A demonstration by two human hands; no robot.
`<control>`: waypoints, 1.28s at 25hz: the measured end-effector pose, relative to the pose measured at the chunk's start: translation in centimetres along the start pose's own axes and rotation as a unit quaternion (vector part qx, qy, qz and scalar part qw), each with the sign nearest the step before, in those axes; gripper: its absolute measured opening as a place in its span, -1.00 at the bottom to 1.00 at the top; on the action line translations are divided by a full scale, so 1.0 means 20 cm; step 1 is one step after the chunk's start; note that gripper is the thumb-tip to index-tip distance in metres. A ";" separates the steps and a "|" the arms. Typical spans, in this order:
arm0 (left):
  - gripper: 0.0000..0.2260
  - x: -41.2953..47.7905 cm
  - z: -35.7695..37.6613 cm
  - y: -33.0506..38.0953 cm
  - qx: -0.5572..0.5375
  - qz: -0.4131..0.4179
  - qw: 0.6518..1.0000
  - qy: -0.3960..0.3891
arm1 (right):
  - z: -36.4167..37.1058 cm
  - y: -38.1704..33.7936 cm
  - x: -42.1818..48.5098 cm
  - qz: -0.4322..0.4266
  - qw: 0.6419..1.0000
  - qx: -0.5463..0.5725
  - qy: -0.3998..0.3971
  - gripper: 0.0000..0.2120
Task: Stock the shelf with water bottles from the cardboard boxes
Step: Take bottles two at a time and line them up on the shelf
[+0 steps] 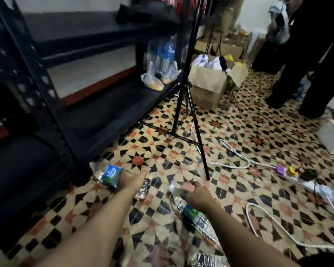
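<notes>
My left hand point(132, 180) grips a clear water bottle with a blue-green label point(109, 175), held sideways just in front of the black metal shelf point(112, 105). A second bottle's end point(143, 189) shows below that hand. My right hand point(198, 196) grips another clear labelled bottle point(191, 211), its white cap pointing up and left. More clear plastic point(208, 260) shows at the bottom edge. Several water bottles point(165, 54) stand at the far end of the lower shelf board. An open cardboard box point(208, 83) sits on the floor beyond.
A black tripod point(189, 112) stands on the patterned tile floor between me and the box. White cables point(237, 157) and a power strip point(316, 186) lie to the right. Two plastic bags point(158, 78) rest on the shelf. A person in black point(312, 64) stands at the upper right.
</notes>
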State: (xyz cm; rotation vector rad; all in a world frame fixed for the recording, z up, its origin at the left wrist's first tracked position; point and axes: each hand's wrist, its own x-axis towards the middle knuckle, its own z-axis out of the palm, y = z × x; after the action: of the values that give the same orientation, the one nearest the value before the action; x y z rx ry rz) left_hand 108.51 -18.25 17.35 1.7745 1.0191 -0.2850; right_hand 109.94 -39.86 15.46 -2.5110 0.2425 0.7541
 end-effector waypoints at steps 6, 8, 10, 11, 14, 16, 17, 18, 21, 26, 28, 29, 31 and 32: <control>-0.36 0.23 0.23 -0.16 -0.085 -0.112 0.987 -0.083 | 0.21 0.20 0.25 0.111 0.992 -0.057 0.004 -0.17; -0.03 0.53 0.40 -0.31 -0.105 -0.113 0.983 -0.096 | 0.27 0.27 0.31 0.119 0.989 -0.084 -0.015 -0.10; 0.26 0.93 0.59 -0.54 -0.123 -0.141 0.980 -0.063 | 0.32 0.34 0.35 0.098 0.987 -0.129 -0.019 -0.07; 0.27 1.04 0.64 -0.60 -0.139 -0.170 0.974 -0.050 | 0.34 0.37 0.36 0.082 0.985 -0.150 -0.007 -0.08; 0.10 0.93 0.51 -0.47 -0.173 -0.200 0.964 -0.023 | 0.32 0.43 0.39 0.041 0.982 -0.185 0.018 -0.08; 0.05 0.87 0.42 -0.40 -0.182 -0.197 0.963 -0.035 | 0.29 0.45 0.43 0.024 0.977 -0.211 0.008 -0.02; -0.03 0.86 0.40 -0.38 -0.182 -0.196 0.962 -0.054 | 0.27 0.46 0.45 0.017 0.974 -0.225 0.004 0.00; -0.13 0.84 0.37 -0.36 -0.187 -0.186 0.962 -0.072 | 0.25 0.46 0.47 0.009 0.972 -0.235 -0.003 0.01; -0.39 0.74 0.30 -0.36 -0.138 -0.163 0.974 -0.078 | 0.22 0.45 0.50 -0.003 0.969 -0.248 -0.013 0.02; -0.41 0.54 0.20 -0.40 0.045 -0.157 0.977 -0.140 | 0.23 0.43 0.48 0.002 0.962 -0.271 0.021 -0.10; -0.40 0.44 0.18 -0.42 0.194 -0.130 0.961 -0.147 | 0.24 0.39 0.47 0.008 0.966 -0.258 0.015 -0.17; -0.41 0.40 0.17 -0.43 0.251 -0.119 0.950 -0.143 | 0.25 0.35 0.45 0.007 0.969 -0.248 0.010 -0.17; -0.49 0.32 0.16 -0.45 0.299 -0.121 0.936 -0.142 | 0.30 0.26 0.42 0.003 0.974 -0.225 0.002 -0.16; -0.54 0.31 0.16 -0.46 0.315 -0.137 0.925 -0.161 | 0.33 0.21 0.40 -0.001 0.977 -0.215 0.003 -0.16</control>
State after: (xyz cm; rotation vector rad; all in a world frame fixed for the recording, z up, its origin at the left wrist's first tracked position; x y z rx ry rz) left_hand 106.21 -16.84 6.03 2.0422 0.9930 -1.1519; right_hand 112.29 -40.27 4.45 -2.9174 0.0823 0.8743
